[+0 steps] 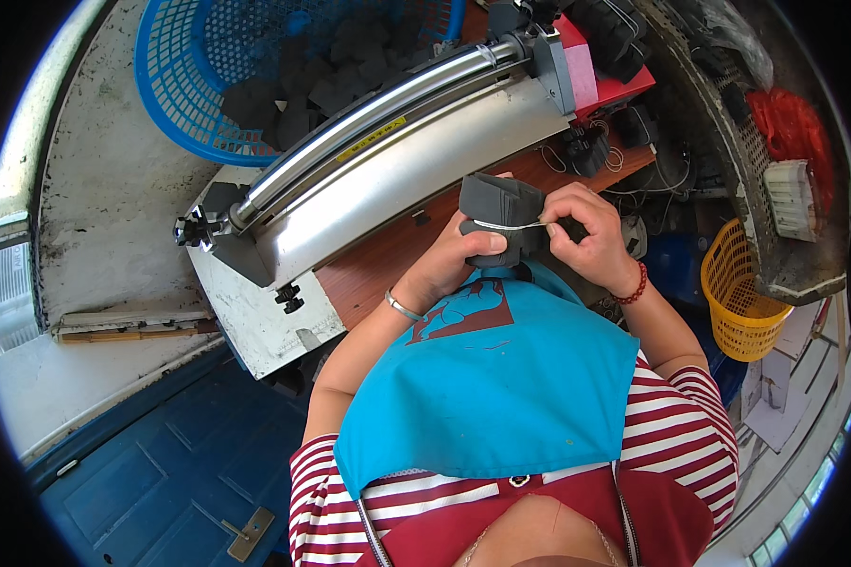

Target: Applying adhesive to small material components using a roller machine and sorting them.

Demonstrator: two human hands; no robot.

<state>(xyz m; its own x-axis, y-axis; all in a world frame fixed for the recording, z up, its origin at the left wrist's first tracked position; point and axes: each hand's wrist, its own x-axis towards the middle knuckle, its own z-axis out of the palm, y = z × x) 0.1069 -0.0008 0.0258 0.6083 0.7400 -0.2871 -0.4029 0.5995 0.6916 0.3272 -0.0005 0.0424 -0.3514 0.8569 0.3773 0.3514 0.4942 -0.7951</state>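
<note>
In front of the blue apron point(539, 406) is a bundle of dark grey, flat pieces point(496, 200). My left hand point(449, 260) grips it, with the thumb pressed on its near face. A thin whitish string point(509, 227) runs round the bundle's middle and stretches to the right. Its far part is pinched between thumb and fingertips of my right hand point(586, 231), which is just to the right of the bundle. The bundle's back side is hidden.
A machine with a shiny metal roller point(378, 104) crosses the wooden tabletop point(369, 269). Behind it a blue basket point(175, 113) contains many dark pieces. Similar dark bundles point(586, 151) lie at the tabletop's right. A yellow basket point(742, 293) is farther right, below a ledge with a red bag point(790, 128).
</note>
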